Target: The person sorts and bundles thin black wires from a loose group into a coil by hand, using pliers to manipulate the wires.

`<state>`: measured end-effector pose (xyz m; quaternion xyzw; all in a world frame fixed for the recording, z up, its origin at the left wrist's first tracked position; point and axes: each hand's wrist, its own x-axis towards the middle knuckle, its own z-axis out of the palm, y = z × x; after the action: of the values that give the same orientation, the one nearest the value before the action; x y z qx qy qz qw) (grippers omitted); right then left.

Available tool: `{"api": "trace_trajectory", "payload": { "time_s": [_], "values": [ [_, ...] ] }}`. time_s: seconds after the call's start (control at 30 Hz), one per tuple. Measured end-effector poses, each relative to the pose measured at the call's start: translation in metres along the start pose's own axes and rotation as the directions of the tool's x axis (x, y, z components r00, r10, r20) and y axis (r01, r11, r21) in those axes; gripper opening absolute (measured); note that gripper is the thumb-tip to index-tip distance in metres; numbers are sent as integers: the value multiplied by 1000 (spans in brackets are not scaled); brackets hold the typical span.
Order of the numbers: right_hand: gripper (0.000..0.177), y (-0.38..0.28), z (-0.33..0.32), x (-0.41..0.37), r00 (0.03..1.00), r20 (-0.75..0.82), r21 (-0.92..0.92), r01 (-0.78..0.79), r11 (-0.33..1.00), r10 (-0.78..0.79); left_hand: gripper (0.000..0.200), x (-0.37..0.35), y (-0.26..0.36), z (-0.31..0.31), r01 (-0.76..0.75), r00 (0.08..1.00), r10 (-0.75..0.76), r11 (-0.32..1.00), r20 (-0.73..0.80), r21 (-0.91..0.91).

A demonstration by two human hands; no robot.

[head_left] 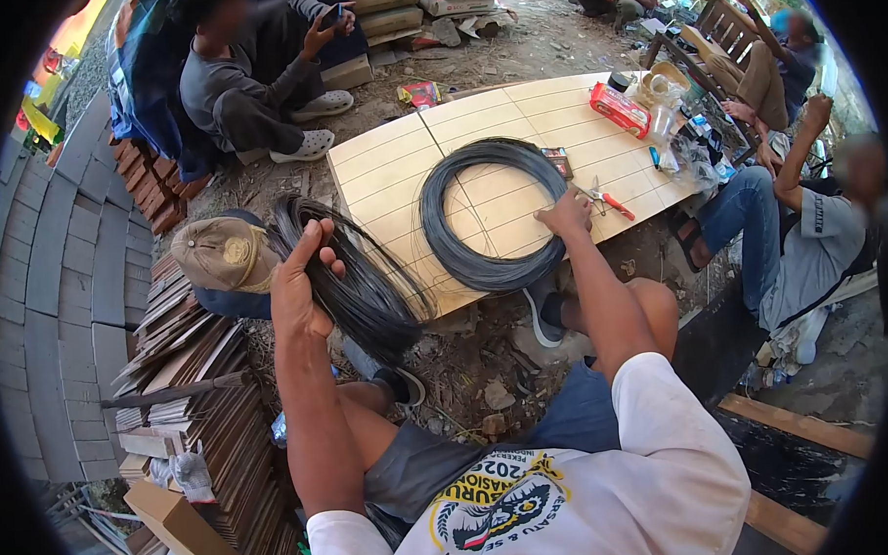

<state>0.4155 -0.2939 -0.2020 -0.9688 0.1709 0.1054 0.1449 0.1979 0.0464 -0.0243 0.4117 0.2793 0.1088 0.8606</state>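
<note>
A large coil of dark wire (pixel 493 266) lies on the pale wooden board (pixel 381 162). My right hand (pixel 566 214) is closed on the coil's right side. To the left, my left hand (pixel 305 277) is raised beside a loose bundle of dark wire strands (pixel 367 300), with the thumb up and the fingers curled; the bundle hangs behind it and down past the board's edge. Close to my right hand are red-handled pliers (pixel 613 205) and a small dark box (pixel 555 162).
A red packet (pixel 619 111) and plastic containers lie at the board's far right. A cap (pixel 226 254) rests on stacked thin boards (pixel 189 384) at left. People squat or sit at upper left, far back and right. Grey blocks (pixel 44 291) stand far left.
</note>
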Motion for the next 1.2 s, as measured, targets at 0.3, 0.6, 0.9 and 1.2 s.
{"api": "trace_trajectory", "payload": {
  "time_s": [0.3, 0.6, 0.9, 1.2],
  "values": [
    [50, 27, 30, 46, 999, -26, 294, -23, 956, 32, 24, 5, -5, 13, 37, 999, -37, 999, 9, 36],
    [15, -11, -46, -2, 983, 119, 882, -41, 470, -137, 21, 11, 0, 12, 39, 996, -29, 992, 85, -123],
    [14, -87, -122, -70, 912, 66, 934, 86, 346, -405, 22, -15, 14, 33, -142, 973, 115, 982, 202, 128],
    [23, -82, -142, -105, 832, -323, 695, 532, 484, -451, 27, 4, -8, 56, -227, 963, 179, 943, 202, 244]
  ]
}}
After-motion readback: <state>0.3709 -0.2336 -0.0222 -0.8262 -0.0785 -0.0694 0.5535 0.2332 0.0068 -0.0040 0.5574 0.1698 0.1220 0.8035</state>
